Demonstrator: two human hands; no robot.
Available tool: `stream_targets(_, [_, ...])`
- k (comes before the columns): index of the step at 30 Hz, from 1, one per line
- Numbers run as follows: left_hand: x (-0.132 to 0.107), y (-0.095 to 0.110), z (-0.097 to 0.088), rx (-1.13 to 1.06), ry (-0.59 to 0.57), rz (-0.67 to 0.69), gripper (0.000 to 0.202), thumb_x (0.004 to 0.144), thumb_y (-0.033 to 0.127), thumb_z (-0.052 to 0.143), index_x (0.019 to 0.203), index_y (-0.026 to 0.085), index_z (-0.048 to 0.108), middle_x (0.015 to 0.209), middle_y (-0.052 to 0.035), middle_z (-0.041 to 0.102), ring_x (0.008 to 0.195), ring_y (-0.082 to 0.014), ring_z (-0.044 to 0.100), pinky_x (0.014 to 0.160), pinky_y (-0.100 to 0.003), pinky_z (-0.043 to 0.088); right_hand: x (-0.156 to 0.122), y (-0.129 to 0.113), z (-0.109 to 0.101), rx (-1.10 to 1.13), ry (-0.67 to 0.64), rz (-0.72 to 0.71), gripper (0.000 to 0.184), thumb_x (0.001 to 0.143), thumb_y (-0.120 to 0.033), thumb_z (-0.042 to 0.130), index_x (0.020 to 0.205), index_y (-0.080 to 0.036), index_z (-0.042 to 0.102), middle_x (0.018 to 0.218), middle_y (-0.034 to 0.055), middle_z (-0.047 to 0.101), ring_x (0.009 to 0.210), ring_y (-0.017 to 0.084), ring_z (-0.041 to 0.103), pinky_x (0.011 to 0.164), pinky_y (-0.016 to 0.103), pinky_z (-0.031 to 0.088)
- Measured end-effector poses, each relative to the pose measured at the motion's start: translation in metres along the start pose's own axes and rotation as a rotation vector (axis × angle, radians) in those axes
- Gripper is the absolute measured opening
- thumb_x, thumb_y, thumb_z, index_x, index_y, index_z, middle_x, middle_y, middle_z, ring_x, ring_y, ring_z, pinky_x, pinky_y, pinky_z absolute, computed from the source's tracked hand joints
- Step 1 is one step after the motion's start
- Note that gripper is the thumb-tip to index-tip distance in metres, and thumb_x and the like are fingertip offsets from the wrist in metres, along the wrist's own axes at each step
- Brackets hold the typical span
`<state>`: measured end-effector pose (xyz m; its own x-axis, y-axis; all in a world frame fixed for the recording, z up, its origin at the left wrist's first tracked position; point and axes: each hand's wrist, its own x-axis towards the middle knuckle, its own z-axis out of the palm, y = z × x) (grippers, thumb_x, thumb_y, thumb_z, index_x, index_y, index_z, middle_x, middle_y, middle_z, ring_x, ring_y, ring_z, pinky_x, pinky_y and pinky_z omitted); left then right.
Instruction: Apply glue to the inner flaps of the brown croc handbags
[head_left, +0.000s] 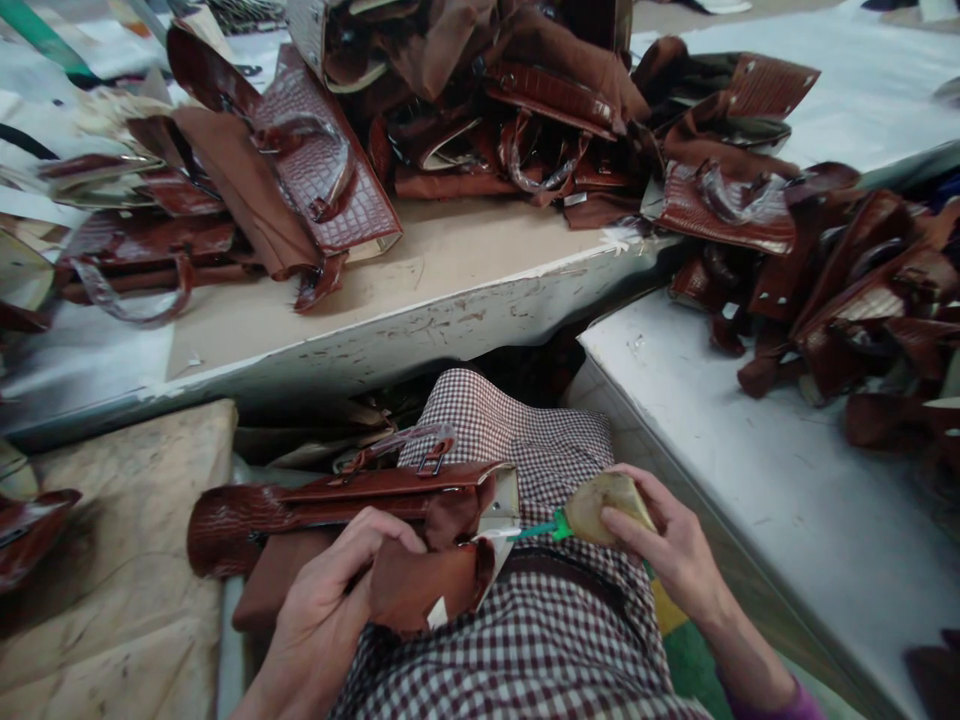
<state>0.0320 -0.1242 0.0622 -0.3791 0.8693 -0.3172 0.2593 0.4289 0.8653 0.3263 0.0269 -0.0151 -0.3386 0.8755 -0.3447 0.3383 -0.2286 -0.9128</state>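
Observation:
A brown crocodile-patterned handbag lies on its side across my lap, its plastic-wrapped handle toward the far side. My left hand is closed on the bag's brown lining flap, thumb and fingers pinching its edge. A small white tag shows on that flap. In my right hand is a yellowish squeeze bottle with a green nozzle. The bottle lies nearly level, and its thin tip points left, at the open end of the bag beside the pale inner edge. Whether the tip touches the bag I cannot tell.
A table ahead carries a heap of similar brown handbags. More bags lie piled on the white table at right. A paper-covered surface stands at left. A checkered apron covers my lap.

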Motion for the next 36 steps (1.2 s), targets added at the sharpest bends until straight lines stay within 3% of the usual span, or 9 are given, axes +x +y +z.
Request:
stream_targets(4, [-0.002,-0.004,-0.001,0.016,-0.005,0.014,0.013,0.087,0.031,0.061,0.080,0.023,0.069,0.081,-0.0008,0.069,0.075,-0.0171,0.064,0.068,-0.021,0.049,-0.013,-0.003,0.006,0.139,-0.025,0.123,0.048,0.078,-0.046,0.078,0.116,-0.023,0.062,0.092,0.0046,0.070,0.068,0.022,0.063,0.045,0.025,0.051])
stream_targets(7, [-0.001,-0.006,-0.001,0.027,-0.021,0.008,0.014,0.089,0.032,0.060,0.082,0.023,0.068,0.083,-0.0005,0.069,0.077,-0.0168,0.064,0.070,-0.021,0.049,-0.022,0.000,0.009,0.229,-0.050,0.179,0.052,0.078,-0.048,0.079,0.119,-0.022,0.059,0.084,0.0028,0.067,0.051,0.015,0.053,0.035,0.022,0.042])
stream_targets(12, [0.001,-0.006,0.000,0.025,-0.010,0.018,0.016,0.090,0.032,0.059,0.080,0.023,0.068,0.081,-0.0002,0.068,0.075,-0.0162,0.064,0.069,-0.021,0.048,-0.029,0.001,0.010,0.263,-0.071,0.167,0.050,0.079,-0.044,0.079,0.119,-0.021,0.059,0.091,0.0052,0.068,0.065,0.020,0.061,0.039,0.021,0.042])
stream_targets(15, [-0.001,-0.008,0.000,0.030,-0.014,0.050,0.013,0.089,0.030,0.060,0.082,0.023,0.068,0.083,0.0003,0.068,0.076,-0.0155,0.064,0.070,-0.020,0.048,-0.026,-0.001,0.008,0.230,-0.054,0.180,0.051,0.080,-0.045,0.078,0.120,-0.020,0.059,0.092,0.0052,0.068,0.062,0.018,0.059,0.038,0.021,0.041])
stream_targets(20, [-0.002,-0.013,0.000,0.044,-0.021,0.052,0.013,0.091,0.029,0.059,0.084,0.023,0.068,0.084,0.0005,0.068,0.077,-0.0147,0.064,0.070,-0.020,0.048,-0.018,-0.007,0.003,0.128,0.031,0.134,0.048,0.078,-0.044,0.080,0.116,-0.020,0.062,0.098,0.0056,0.071,0.079,0.022,0.064,0.050,0.023,0.050])
stream_targets(26, [0.000,-0.015,-0.001,0.039,-0.032,0.065,0.010,0.091,0.027,0.059,0.086,0.024,0.068,0.087,0.0010,0.068,0.080,-0.0144,0.065,0.073,-0.019,0.048,-0.020,-0.010,0.004,0.151,-0.028,0.159,0.049,0.079,-0.045,0.077,0.119,-0.022,0.061,0.092,0.0032,0.071,0.064,0.018,0.060,0.041,0.022,0.044])
stream_targets(30, [0.001,-0.014,0.000,0.045,-0.032,0.076,0.011,0.091,0.027,0.059,0.086,0.024,0.068,0.086,0.0009,0.068,0.079,-0.0142,0.065,0.071,-0.018,0.048,-0.018,-0.009,0.002,0.148,-0.013,0.145,0.048,0.077,-0.044,0.079,0.114,-0.021,0.063,0.095,0.0048,0.071,0.079,0.023,0.064,0.057,0.026,0.053])
stream_targets(36, [0.004,-0.009,0.001,0.058,-0.011,0.084,0.013,0.090,0.027,0.060,0.083,0.023,0.069,0.084,0.0006,0.068,0.077,-0.0142,0.065,0.070,-0.018,0.048,-0.014,-0.003,-0.001,0.075,0.023,0.172,0.054,0.077,-0.048,0.077,0.119,-0.020,0.061,0.095,0.0047,0.070,0.069,0.020,0.060,0.041,0.023,0.042])
